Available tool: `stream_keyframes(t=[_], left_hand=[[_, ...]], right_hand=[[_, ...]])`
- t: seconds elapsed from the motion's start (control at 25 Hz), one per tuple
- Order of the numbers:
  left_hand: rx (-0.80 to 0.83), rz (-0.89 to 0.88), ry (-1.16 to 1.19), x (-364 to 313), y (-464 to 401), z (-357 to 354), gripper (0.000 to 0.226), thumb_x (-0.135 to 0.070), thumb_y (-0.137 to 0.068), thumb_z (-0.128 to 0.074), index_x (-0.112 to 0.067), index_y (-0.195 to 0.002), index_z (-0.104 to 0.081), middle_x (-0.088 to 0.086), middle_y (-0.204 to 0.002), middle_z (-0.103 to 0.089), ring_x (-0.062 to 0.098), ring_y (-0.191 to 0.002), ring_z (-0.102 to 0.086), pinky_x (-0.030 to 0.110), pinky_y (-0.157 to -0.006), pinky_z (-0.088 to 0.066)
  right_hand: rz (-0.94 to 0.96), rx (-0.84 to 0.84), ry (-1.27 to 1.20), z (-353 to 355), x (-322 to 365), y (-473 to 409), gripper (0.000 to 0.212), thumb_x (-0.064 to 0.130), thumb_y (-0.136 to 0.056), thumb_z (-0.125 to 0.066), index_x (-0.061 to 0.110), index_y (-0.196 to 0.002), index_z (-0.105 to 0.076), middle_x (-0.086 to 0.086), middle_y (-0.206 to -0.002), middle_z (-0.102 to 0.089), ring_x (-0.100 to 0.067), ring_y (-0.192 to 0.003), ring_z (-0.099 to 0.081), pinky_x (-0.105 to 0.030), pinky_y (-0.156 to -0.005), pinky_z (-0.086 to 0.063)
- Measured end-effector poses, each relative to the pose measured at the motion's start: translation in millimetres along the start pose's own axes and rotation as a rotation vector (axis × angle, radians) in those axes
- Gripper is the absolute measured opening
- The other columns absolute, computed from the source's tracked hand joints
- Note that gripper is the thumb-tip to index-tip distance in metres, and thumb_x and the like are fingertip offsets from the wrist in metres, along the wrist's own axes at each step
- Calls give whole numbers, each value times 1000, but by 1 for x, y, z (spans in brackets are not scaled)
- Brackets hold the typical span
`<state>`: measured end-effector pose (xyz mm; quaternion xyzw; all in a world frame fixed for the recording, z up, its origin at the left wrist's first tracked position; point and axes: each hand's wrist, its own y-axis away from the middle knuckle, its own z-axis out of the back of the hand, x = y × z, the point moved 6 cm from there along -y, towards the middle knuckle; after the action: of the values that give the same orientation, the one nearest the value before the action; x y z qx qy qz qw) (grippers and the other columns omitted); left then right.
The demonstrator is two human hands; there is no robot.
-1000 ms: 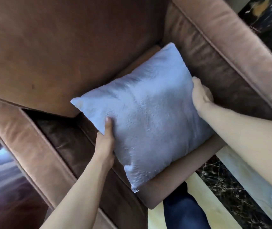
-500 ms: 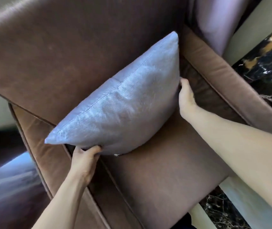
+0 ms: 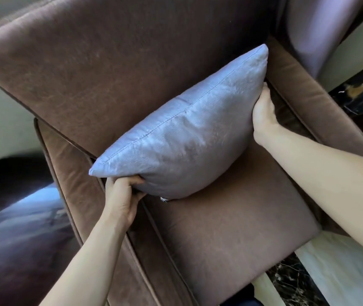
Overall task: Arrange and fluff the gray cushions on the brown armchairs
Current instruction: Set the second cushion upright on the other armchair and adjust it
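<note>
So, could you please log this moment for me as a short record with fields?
setting: brown armchair, seen from above
cushion: gray cushion standing on its edge on the seat, leaning against the backrest
left hand: left hand gripping the cushion's lower left corner
right hand: right hand pressed against the cushion's right side, next to the armrest
seat: front part bare
task state: cushion propped up, both hands on it
</note>
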<state>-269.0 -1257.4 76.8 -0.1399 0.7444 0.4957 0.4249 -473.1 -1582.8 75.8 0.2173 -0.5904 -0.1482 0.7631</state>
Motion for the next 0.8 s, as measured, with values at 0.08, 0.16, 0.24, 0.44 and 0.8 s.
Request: stream_keyframes(t=[0.08,0.16,0.24,0.44,0.8], left_hand=[[18,14,-35,-3,0,-5,58,15,-67,-49,-23,-105,-71,5,-95,-73,28,-99,-68,56,-84,-56],[-34,27,-109,-4,-3,-6,54,11,-69,-52,-25,-106,-68,1,-96,-70,26,-103,-65,52,-89,-56],[-110,-36,-111,-13,-3,-6,51,6,-71,-55,-25,-110,-62,-3,-96,-66,21,-104,-63,43,-92,-53],[-110,-248,-132,-49,-3,6,35,-10,-82,-66,-23,-114,-70,-3,-110,-75,12,-106,-70,36,-94,-54],[-145,-618,-886,-85,-7,22,27,-30,-98,-63,-12,-79,-67,4,-64,-63,2,-58,-50,16,-58,-38]], right_hand=[[-18,6,5,9,0,-4,64,67,-92,-37,30,-141,-58,7,-136,-64,-15,-126,-58,-38,-115,-42],[-77,46,59,16,-2,-5,65,65,-95,-37,27,-145,-53,4,-144,-59,-18,-134,-53,-39,-118,-38],[-23,39,126,17,2,-2,60,55,-100,-39,20,-148,-48,0,-150,-52,-18,-138,-47,-32,-117,-34],[1052,62,454,-53,68,77,37,13,-88,-54,6,-123,-65,-14,-137,-53,-20,-130,-49,-30,-117,-35],[1548,337,918,-183,10,157,39,35,-99,-48,8,-77,-67,-9,-72,-64,-31,-69,-60,-45,-70,-51]])
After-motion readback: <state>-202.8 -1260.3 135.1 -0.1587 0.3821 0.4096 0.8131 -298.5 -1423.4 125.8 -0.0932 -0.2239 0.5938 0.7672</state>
